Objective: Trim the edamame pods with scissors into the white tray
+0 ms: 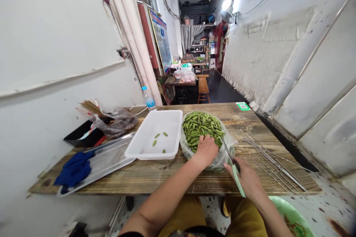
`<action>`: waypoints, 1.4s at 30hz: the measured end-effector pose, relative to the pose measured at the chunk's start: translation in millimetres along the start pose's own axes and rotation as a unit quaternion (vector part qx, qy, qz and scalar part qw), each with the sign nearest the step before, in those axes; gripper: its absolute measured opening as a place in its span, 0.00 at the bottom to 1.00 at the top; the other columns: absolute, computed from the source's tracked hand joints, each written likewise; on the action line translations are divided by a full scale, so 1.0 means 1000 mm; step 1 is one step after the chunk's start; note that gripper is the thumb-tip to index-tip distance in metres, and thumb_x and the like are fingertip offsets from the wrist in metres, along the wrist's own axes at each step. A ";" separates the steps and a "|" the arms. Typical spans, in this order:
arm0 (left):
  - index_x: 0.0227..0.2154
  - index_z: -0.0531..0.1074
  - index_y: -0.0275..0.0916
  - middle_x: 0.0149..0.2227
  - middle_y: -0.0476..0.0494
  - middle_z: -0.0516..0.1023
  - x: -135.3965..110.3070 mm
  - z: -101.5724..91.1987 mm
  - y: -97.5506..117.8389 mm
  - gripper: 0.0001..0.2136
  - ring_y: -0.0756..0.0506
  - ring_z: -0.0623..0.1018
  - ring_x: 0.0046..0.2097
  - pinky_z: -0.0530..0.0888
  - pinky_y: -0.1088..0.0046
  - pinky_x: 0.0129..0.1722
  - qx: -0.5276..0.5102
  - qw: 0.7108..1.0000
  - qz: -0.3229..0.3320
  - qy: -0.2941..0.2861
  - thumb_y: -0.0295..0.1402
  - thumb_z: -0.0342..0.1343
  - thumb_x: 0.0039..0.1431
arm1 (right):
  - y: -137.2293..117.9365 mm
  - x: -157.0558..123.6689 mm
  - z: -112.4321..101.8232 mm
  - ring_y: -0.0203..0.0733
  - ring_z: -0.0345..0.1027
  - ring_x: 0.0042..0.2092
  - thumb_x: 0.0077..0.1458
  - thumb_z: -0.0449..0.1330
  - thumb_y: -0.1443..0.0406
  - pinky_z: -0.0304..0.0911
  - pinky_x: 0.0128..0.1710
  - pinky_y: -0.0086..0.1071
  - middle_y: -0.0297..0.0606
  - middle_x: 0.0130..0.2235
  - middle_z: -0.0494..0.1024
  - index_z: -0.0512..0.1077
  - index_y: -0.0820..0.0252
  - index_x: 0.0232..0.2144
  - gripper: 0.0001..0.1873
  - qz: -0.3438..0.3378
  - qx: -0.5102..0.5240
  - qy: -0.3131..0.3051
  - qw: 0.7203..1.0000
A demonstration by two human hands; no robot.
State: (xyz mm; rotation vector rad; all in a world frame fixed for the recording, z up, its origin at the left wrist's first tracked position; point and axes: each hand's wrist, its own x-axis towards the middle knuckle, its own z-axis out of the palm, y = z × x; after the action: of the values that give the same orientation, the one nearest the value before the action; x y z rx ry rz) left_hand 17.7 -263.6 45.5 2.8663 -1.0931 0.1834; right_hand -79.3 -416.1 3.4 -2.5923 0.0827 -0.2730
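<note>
A clear plastic bag full of green edamame pods sits on the wooden table. My left hand reaches into the pile, fingers curled down among the pods; whether it grips one is hidden. My right hand is closed on a pair of scissors with pale green handles, blades pointing up toward the bag's right side. Left of the bag stands a white plastic tray holding several cut pods.
A metal tray with a blue cloth lies at the table's left, behind it a bag of skewers and a water bottle. A wire rack lies right. A green basin sits below. A person sits far down the corridor.
</note>
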 end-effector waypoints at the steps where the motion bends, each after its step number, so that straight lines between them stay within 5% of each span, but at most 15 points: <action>1: 0.30 0.77 0.35 0.36 0.36 0.73 0.002 -0.001 0.001 0.11 0.38 0.66 0.46 0.59 0.58 0.45 0.009 1.000 -0.005 -0.012 0.29 0.49 0.59 | 0.000 0.000 0.000 0.49 0.69 0.40 0.57 0.47 0.52 0.62 0.40 0.38 0.49 0.40 0.73 0.68 0.64 0.42 0.23 0.000 0.000 -0.003 1.000; 6: 0.29 0.76 0.33 0.33 0.36 0.75 0.005 -0.009 0.000 0.11 0.38 0.70 0.44 0.61 0.58 0.45 0.002 0.999 -0.038 -0.039 0.29 0.49 0.59 | -0.004 -0.002 -0.001 0.50 0.68 0.43 0.57 0.48 0.50 0.61 0.44 0.39 0.49 0.41 0.72 0.68 0.65 0.43 0.25 0.004 0.020 -0.014 1.000; 12: 0.27 0.75 0.35 0.34 0.39 0.74 -0.009 -0.014 -0.032 0.06 0.43 0.72 0.39 0.65 0.66 0.41 -0.142 0.982 -0.097 0.072 0.31 0.56 0.54 | -0.011 -0.003 -0.004 0.49 0.68 0.42 0.57 0.50 0.49 0.61 0.42 0.37 0.47 0.40 0.71 0.68 0.63 0.43 0.24 0.028 0.016 -0.032 0.999; 14: 0.30 0.74 0.35 0.30 0.42 0.75 -0.015 -0.010 -0.041 0.06 0.46 0.73 0.35 0.66 0.69 0.38 -0.291 0.943 -0.132 0.090 0.29 0.53 0.55 | -0.015 -0.002 -0.005 0.48 0.68 0.40 0.57 0.50 0.49 0.61 0.41 0.36 0.46 0.40 0.71 0.68 0.63 0.43 0.24 0.027 0.017 -0.037 0.999; 19: 0.41 0.71 0.33 0.27 0.48 0.75 -0.028 -0.002 -0.039 0.12 0.51 0.71 0.27 0.67 0.75 0.32 -0.638 0.746 -0.189 0.025 0.29 0.53 0.53 | -0.024 0.000 -0.003 0.49 0.69 0.41 0.57 0.50 0.49 0.61 0.41 0.36 0.46 0.40 0.71 0.68 0.63 0.44 0.25 0.017 0.010 -0.049 0.999; 21: 0.38 0.71 0.33 0.26 0.49 0.74 -0.033 -0.002 -0.036 0.12 0.52 0.70 0.26 0.66 0.76 0.30 -0.682 0.703 -0.199 0.016 0.30 0.55 0.50 | -0.026 0.000 -0.002 0.49 0.69 0.41 0.57 0.50 0.49 0.61 0.41 0.36 0.46 0.40 0.72 0.68 0.63 0.45 0.25 0.013 0.013 -0.053 0.998; 24: 0.35 0.70 0.33 0.25 0.49 0.74 -0.036 -0.004 -0.034 0.12 0.53 0.69 0.26 0.64 0.77 0.27 -0.705 0.679 -0.204 0.013 0.32 0.58 0.47 | -0.025 0.001 0.000 0.50 0.69 0.43 0.57 0.50 0.48 0.61 0.43 0.37 0.47 0.42 0.71 0.69 0.64 0.46 0.27 0.002 0.022 -0.047 0.999; 30: 0.32 0.70 0.34 0.23 0.51 0.71 -0.037 -0.005 -0.032 0.13 0.54 0.66 0.23 0.63 0.77 0.26 -0.697 0.690 -0.188 0.044 0.38 0.59 0.46 | -0.022 0.002 0.002 0.50 0.70 0.42 0.55 0.50 0.45 0.63 0.42 0.37 0.47 0.41 0.72 0.71 0.62 0.47 0.30 -0.009 0.037 -0.037 0.999; 38: 0.30 0.75 0.34 0.25 0.50 0.73 -0.036 -0.002 -0.032 0.09 0.52 0.67 0.28 0.63 0.76 0.31 -0.608 0.773 -0.165 0.078 0.35 0.57 0.48 | -0.026 0.000 -0.003 0.47 0.70 0.39 0.54 0.54 0.47 0.63 0.41 0.35 0.46 0.39 0.74 0.73 0.61 0.43 0.26 -0.039 0.066 -0.030 0.997; 42: 0.28 0.75 0.33 0.26 0.49 0.74 -0.037 0.000 -0.032 0.09 0.51 0.68 0.30 0.63 0.76 0.33 -0.589 0.791 -0.146 0.074 0.35 0.56 0.49 | -0.027 -0.001 -0.005 0.47 0.70 0.37 0.54 0.53 0.47 0.63 0.39 0.35 0.45 0.37 0.74 0.74 0.61 0.41 0.26 -0.035 0.069 -0.047 0.996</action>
State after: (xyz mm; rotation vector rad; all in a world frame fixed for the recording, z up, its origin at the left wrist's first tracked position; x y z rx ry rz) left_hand 11.7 -216.0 40.3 1.7648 -0.4113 -0.2263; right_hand -80.9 -395.5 21.5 -2.4701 -0.0593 -0.1758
